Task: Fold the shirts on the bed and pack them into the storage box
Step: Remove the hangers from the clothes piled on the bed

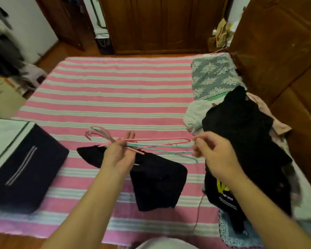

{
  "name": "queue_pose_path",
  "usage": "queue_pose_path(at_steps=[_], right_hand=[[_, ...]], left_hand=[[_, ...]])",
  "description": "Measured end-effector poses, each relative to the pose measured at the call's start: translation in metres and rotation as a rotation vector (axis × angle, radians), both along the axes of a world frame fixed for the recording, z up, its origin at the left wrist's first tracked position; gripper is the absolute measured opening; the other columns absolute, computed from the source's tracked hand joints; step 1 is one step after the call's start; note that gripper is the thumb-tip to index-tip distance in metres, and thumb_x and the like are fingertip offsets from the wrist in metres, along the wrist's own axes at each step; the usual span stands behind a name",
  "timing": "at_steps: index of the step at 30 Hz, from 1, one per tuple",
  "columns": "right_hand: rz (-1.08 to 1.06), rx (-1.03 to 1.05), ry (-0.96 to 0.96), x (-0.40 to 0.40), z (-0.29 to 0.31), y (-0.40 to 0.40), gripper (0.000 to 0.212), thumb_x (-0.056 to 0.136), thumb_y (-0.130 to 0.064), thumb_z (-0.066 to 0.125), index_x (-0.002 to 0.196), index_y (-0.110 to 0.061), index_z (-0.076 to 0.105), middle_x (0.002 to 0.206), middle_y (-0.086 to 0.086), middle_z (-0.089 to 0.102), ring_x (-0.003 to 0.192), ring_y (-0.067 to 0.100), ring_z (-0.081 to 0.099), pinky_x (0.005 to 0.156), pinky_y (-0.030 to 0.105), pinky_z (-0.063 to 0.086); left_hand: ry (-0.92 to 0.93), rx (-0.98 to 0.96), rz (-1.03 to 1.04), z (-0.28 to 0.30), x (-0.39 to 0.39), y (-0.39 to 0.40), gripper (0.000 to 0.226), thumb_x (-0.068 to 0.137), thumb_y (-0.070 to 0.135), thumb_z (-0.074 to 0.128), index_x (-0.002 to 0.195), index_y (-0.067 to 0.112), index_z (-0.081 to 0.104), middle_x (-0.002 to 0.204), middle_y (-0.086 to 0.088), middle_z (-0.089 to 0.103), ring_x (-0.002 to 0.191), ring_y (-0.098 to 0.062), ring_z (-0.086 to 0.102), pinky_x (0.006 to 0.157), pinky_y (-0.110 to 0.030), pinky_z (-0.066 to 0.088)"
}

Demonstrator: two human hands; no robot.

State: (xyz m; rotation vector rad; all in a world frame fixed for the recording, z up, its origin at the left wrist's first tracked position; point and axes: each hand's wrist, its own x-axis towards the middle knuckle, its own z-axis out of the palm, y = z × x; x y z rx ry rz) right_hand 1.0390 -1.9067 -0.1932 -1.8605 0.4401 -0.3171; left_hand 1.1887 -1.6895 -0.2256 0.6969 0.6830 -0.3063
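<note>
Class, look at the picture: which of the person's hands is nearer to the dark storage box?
Left. The left hand is beside the storage box, gripping hangers; the right hand is farther away.

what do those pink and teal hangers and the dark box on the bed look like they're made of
The thin pink and teal clothes hangers: probably plastic-coated wire, judging by the slim rods and smooth pastel colour. The dark navy rectangular storage box: apparently fabric over a stiff frame, given its matte, soft-edged sides and pale strap handle.

bedsheet (pixel 115 90): pink-white stripes | hangers (pixel 156 146): pink, teal | shirt (pixel 158 184): black | storage box (pixel 22 168): dark navy
</note>
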Motion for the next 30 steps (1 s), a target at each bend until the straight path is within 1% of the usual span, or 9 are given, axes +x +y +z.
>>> queue_pose_path(at_steps=[2, 5, 9, 13, 17, 20, 23, 26, 30], right_hand=[[0.094, -0.288, -0.105, -0.017, -0.012, 0.055, 0.012, 0.096, -0.012, 0.061, 0.099, -0.015, 0.073, 0.094, -0.005, 0.072, 0.088, 0.012, 0.067, 0.08, 0.022, 0.053], [0.146, -0.756, -0.19, -0.001, -0.04, 0.108, 0.023, 0.091, -0.016, 0.07, 0.114, -0.016, 0.069, 0.108, -0.003, 0.068, 0.1, 0.02, 0.061, 0.087, 0.032, 0.052], [0.0, -0.872, -0.236, 0.035, -0.044, 0.153, 0.022, 0.09, -0.02, 0.073, 0.112, -0.015, 0.074, 0.095, -0.003, 0.067, 0.089, 0.024, 0.054, 0.075, 0.038, 0.052], [-0.074, -0.838, -0.317, 0.047, -0.043, 0.188, 0.017, 0.093, -0.019, 0.068, 0.106, -0.016, 0.078, 0.089, -0.004, 0.069, 0.084, 0.024, 0.054, 0.071, 0.036, 0.049], [-0.194, -0.842, -0.358, 0.037, -0.043, 0.195, 0.013, 0.09, -0.011, 0.069, 0.1, -0.013, 0.079, 0.091, -0.002, 0.073, 0.083, 0.024, 0.064, 0.072, 0.039, 0.052], [-0.335, -0.86, -0.323, 0.01, -0.055, 0.176, 0.014, 0.091, -0.012, 0.067, 0.097, -0.008, 0.079, 0.087, 0.002, 0.072, 0.079, 0.024, 0.066, 0.071, 0.038, 0.054], [-0.416, -0.758, -0.217, -0.015, -0.082, 0.182, 0.015, 0.09, -0.017, 0.065, 0.091, -0.009, 0.078, 0.082, 0.0, 0.07, 0.074, 0.022, 0.065, 0.071, 0.033, 0.052], [-0.303, -0.518, -0.087, -0.006, -0.107, 0.234, 0.016, 0.089, -0.023, 0.066, 0.084, -0.013, 0.078, 0.08, -0.005, 0.072, 0.073, 0.013, 0.064, 0.072, 0.027, 0.05], [-0.059, -0.191, 0.21, 0.033, -0.148, 0.29, 0.009, 0.09, -0.021, 0.073, 0.095, -0.022, 0.081, 0.093, -0.015, 0.074, 0.091, -0.002, 0.064, 0.082, 0.006, 0.044]], left_hand=[[0.017, -0.06, -0.007, 0.002, 0.001, 0.019, 0.047, 0.106, -0.003, 0.027, 0.153, 0.0, 0.03, 0.143, -0.021, 0.054, 0.13, -0.034, 0.056, 0.116, -0.049, 0.038], [0.031, -0.127, -0.034, 0.01, -0.005, 0.038, 0.038, 0.108, 0.004, 0.029, 0.14, -0.005, 0.048, 0.14, -0.019, 0.057, 0.131, -0.03, 0.056, 0.115, -0.051, 0.038], [0.034, -0.166, -0.017, 0.036, -0.012, 0.057, 0.033, 0.108, 0.004, 0.035, 0.132, -0.004, 0.056, 0.133, -0.02, 0.06, 0.126, -0.029, 0.059, 0.111, -0.047, 0.044], [0.062, -0.182, -0.048, 0.064, -0.009, 0.089, 0.029, 0.108, 0.002, 0.035, 0.123, -0.005, 0.059, 0.102, -0.017, 0.064, 0.119, -0.027, 0.062, 0.103, -0.041, 0.048], [0.091, -0.245, -0.064, 0.073, 0.014, 0.135, 0.02, 0.108, 0.001, 0.031, 0.112, -0.001, 0.051, 0.091, -0.01, 0.062, 0.11, -0.029, 0.066, 0.105, -0.051, 0.046], [0.084, -0.256, -0.104, 0.079, 0.034, 0.172, 0.021, 0.107, -0.001, 0.027, 0.106, 0.002, 0.048, 0.078, -0.009, 0.06, 0.09, -0.028, 0.068, 0.091, -0.052, 0.05], [0.09, -0.325, -0.117, 0.079, 0.052, 0.199, 0.021, 0.105, -0.002, 0.027, 0.109, 0.003, 0.047, 0.086, -0.011, 0.057, 0.076, -0.026, 0.065, 0.072, -0.043, 0.053], [0.106, -0.405, -0.115, 0.076, 0.06, 0.208, 0.027, 0.102, -0.005, 0.025, 0.104, -0.002, 0.051, 0.076, -0.017, 0.058, 0.065, -0.023, 0.062, 0.059, -0.038, 0.055], [0.147, -0.383, -0.133, 0.073, 0.058, 0.199, 0.024, 0.092, -0.014, 0.029, 0.096, 0.002, 0.047, 0.072, -0.015, 0.052, 0.052, -0.017, 0.05, 0.046, -0.025, 0.05]])
